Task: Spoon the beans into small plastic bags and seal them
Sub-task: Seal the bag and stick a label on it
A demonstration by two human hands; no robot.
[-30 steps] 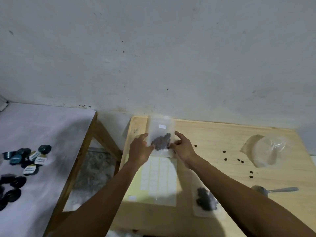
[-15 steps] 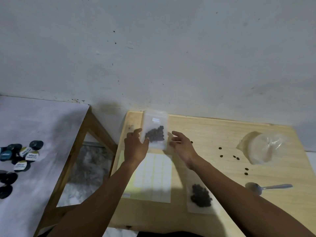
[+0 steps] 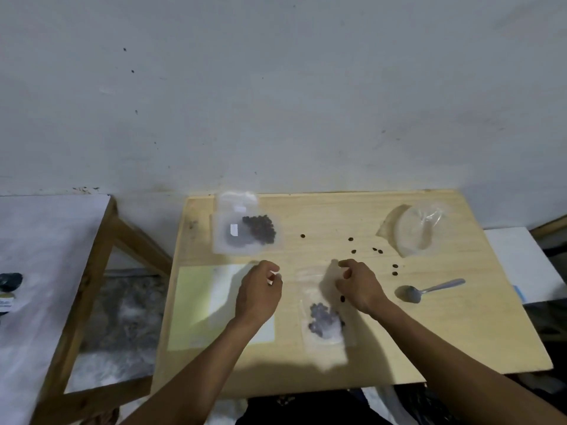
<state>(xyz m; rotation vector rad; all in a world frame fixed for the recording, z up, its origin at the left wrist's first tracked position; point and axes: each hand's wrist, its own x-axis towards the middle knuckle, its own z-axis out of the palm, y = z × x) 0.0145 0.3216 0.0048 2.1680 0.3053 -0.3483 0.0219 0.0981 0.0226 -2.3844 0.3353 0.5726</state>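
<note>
From the head camera, filled bean bags (image 3: 247, 230) lie stacked at the wooden table's (image 3: 337, 216) far left, apparently set aside as finished. Another bean bag (image 3: 323, 320) lies between the hands, probably next for sealing. The left hand (image 3: 259, 294) hovers over the sticker sheet (image 3: 199, 305), the right hand (image 3: 359, 285) above that bag; both hang loosely curled, holding nothing. The spoon (image 3: 428, 291) rests at the right. The bags' white labels are too blurred to read.
</note>
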